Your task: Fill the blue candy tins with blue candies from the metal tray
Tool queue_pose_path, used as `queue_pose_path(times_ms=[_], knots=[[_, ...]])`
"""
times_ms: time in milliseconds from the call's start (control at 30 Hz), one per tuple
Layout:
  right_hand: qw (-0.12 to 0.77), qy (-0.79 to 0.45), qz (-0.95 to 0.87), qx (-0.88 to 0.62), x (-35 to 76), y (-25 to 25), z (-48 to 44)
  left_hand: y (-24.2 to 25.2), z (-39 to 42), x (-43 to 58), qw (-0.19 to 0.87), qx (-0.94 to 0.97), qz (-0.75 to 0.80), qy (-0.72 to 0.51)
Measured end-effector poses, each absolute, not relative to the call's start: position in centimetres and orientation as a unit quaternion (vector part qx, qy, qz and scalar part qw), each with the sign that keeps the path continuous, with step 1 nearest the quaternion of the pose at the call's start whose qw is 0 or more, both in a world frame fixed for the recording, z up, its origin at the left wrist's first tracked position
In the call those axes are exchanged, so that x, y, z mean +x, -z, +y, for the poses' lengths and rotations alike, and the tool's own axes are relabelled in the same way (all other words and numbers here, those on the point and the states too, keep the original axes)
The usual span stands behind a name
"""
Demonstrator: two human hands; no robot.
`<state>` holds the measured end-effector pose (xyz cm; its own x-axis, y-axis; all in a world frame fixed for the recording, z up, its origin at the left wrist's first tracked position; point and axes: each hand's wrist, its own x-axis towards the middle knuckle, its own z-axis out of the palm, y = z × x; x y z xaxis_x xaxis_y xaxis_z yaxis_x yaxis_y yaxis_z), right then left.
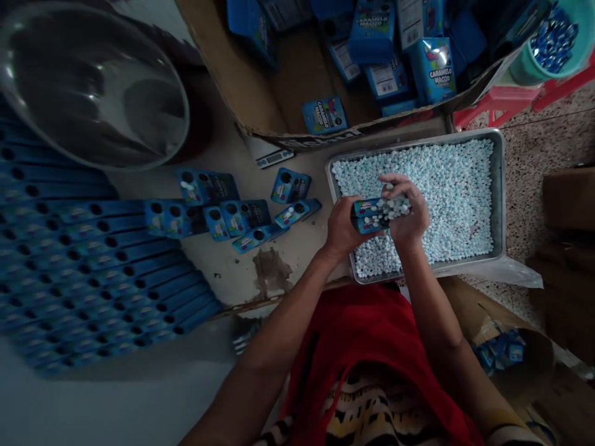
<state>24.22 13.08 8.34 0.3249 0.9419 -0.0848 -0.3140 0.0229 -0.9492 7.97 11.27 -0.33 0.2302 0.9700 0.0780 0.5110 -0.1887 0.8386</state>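
Note:
My left hand [343, 228] is wrapped round two small blue candy boxes [367, 208] held side by side, their tops facing up. White candies lie on these tops. A heap of small white and pale blue candies [396, 205] sits in the cupped fingers of my right hand [415, 217], right against the boxes. Both hands are above the left part of a metal tray [499, 198] spread with the same candies. Left of my hands, several blue boxes [290, 184] with round holes stand on the table, some with white candies showing at the holes.
Rows of blue boxes [102, 272] fill the left side. A large metal bowl [179, 118] stands behind them. At the back is a cardboard carton [279, 93] of printed blue boxes, with a digital scale [274, 158] beside it. A turquoise tub [523, 68] holds wrapped sweets.

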Motion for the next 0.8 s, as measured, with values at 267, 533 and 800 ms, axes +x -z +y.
queue_pose_path(times_ms=[267, 533, 800], knots=[[0.601, -0.494, -0.351, -0.521, 27.0, -7.4, 9.3, 0.4, 11.7, 8.2, 0.351, 0.691, 0.519, -0.361], [0.335, -0.297, -0.493, -0.746, 33.6, -2.6, 1.6, 1.0, 11.9, 9.7, 0.483, 0.61, 0.486, -0.398], [0.082, -0.169, -0.654, -0.733, 29.5, 1.4, 3.8, 2.9, 10.5, 8.3, 0.542, 0.585, 0.426, -0.428]])
